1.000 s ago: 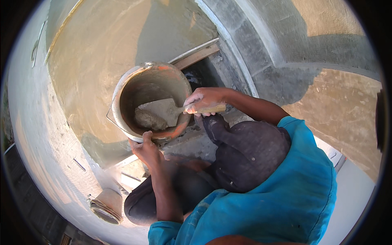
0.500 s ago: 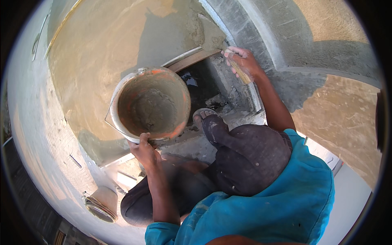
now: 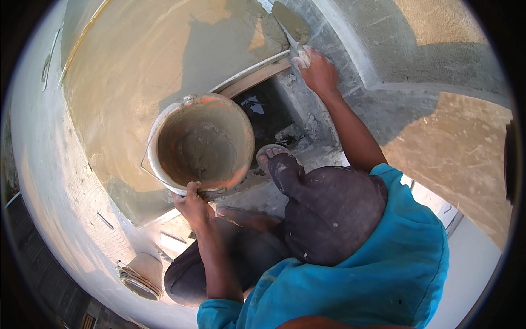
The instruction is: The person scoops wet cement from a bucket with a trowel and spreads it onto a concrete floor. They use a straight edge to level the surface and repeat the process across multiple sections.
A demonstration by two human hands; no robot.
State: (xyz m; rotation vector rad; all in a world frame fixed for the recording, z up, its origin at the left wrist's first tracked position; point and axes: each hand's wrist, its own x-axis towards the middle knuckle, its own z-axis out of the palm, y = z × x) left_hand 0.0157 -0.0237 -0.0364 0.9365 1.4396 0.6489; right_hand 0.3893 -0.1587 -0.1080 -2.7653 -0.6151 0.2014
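Note:
My left hand (image 3: 193, 202) grips the near rim of a cement-smeared bucket (image 3: 230, 126), which has orange patches and a wire handle and holds grey mortar (image 3: 200, 148) in its bottom. Up and to the right, my right hand (image 3: 316, 68) is closed on the handle of a trowel (image 3: 291, 22). The trowel's blade is coated with mortar and rests at a grey heap of mortar (image 3: 274, 34) on the edge of the plastered surface (image 3: 120, 82). A wooden board (image 3: 255, 77) borders that surface just below the trowel.
A dark square pit (image 3: 266, 115) with a little water lies between the bucket and a raised curved concrete edge (image 3: 348, 49) on the right. My sandalled foot (image 3: 271, 153) is at the pit's near side. Stacked buckets (image 3: 142, 274) stand at lower left beside a pale wall (image 3: 44, 142).
The trowel has moved out of the bucket, up and right to the surface's edge, with my right hand. Its load of mortar has left the bucket. My left hand stays on the rim.

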